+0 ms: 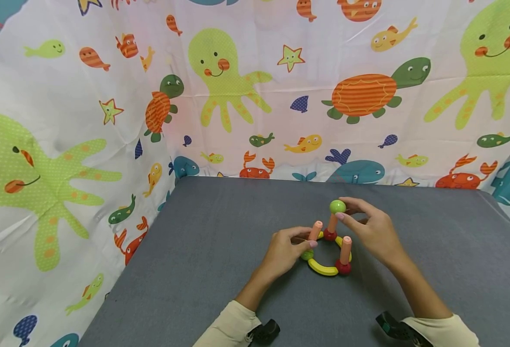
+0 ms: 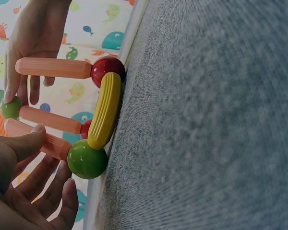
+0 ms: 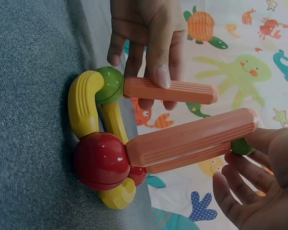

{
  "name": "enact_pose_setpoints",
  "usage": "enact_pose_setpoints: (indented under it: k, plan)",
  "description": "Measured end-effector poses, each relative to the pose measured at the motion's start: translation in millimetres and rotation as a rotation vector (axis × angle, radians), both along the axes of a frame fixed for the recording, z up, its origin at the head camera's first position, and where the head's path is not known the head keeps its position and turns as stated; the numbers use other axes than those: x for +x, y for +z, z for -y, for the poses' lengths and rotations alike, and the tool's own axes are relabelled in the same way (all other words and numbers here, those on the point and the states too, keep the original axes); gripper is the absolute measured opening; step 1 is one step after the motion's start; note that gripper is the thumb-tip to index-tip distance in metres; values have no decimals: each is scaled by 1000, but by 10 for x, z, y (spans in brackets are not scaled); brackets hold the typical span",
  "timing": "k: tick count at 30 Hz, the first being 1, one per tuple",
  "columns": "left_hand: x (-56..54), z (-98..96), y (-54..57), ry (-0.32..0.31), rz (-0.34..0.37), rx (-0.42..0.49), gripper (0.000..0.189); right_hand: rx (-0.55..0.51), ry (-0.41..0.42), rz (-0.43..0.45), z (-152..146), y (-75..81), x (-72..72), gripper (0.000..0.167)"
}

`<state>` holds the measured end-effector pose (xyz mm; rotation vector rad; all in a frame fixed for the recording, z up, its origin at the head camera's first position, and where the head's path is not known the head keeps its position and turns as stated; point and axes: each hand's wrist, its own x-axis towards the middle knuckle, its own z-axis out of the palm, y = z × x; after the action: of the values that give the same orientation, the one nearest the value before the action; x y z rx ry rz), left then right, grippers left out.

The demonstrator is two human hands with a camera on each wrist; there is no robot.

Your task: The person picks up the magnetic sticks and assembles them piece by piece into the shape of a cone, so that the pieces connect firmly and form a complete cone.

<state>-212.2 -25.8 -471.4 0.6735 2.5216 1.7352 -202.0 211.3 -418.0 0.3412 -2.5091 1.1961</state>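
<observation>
A ring of curved yellow pieces (image 1: 322, 268) joined by balls lies on the table. Three orange sticks stand up from it. My left hand (image 1: 285, 253) pinches the left stick (image 2: 55, 145), which rises from a green ball (image 2: 87, 159) in the ring. At the back stick (image 1: 333, 223), whose foot is in a red ball (image 1: 330, 235), my right hand (image 1: 378, 233) holds another green ball (image 1: 337, 206) on the upper end, between thumb and fingers. The front-right stick (image 1: 346, 250) stands in a red ball (image 3: 102, 160), its top bare and untouched.
Grey cloth covers the table (image 1: 185, 270). A white curtain (image 1: 246, 149) printed with sea animals hangs behind it and along the left side. Dark devices (image 1: 265, 332) are strapped at both wrists, over light sleeves.
</observation>
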Motion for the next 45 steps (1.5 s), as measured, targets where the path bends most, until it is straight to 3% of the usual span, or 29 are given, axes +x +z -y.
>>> enact_pose_setpoints:
  k: [26,45]
  plan:
    - [4,-11,-22,-4,-15,-33,36,-30,68,13,123,-25,103,42]
    - [-12,-8,-34,1,-14,-6,34,-16,108,44,161,-23,136,42]
